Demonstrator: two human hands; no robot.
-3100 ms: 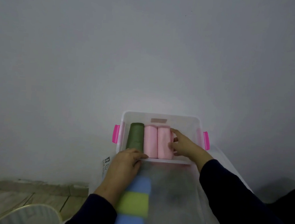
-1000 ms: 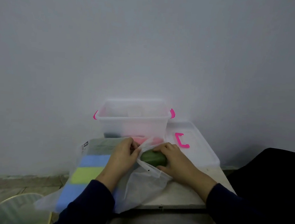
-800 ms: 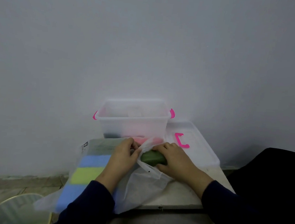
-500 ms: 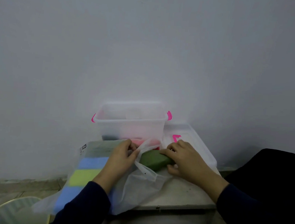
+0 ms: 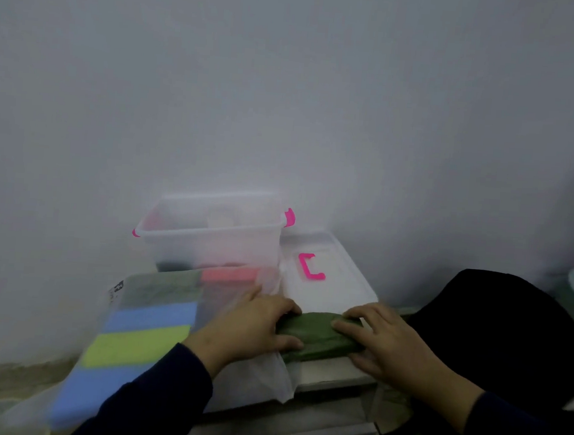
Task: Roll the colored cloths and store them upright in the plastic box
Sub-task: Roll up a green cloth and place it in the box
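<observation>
Box [image 5: 208, 242] at rear by wall; lid [image 5: 329, 272] right of it; bag [image 5: 154, 313] front-left; cloth [image 5: 317, 336] front-centre.

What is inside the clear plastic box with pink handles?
Through the wall of the clear plastic box, a dark shape shows at bottom left and a pink blur beside it. The translucent bag covers its lower front, so their form cannot be told.

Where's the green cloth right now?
Low centre of the head view: green cloth lies on the tabletop between left hand and right hand, in front of the lid.
</observation>
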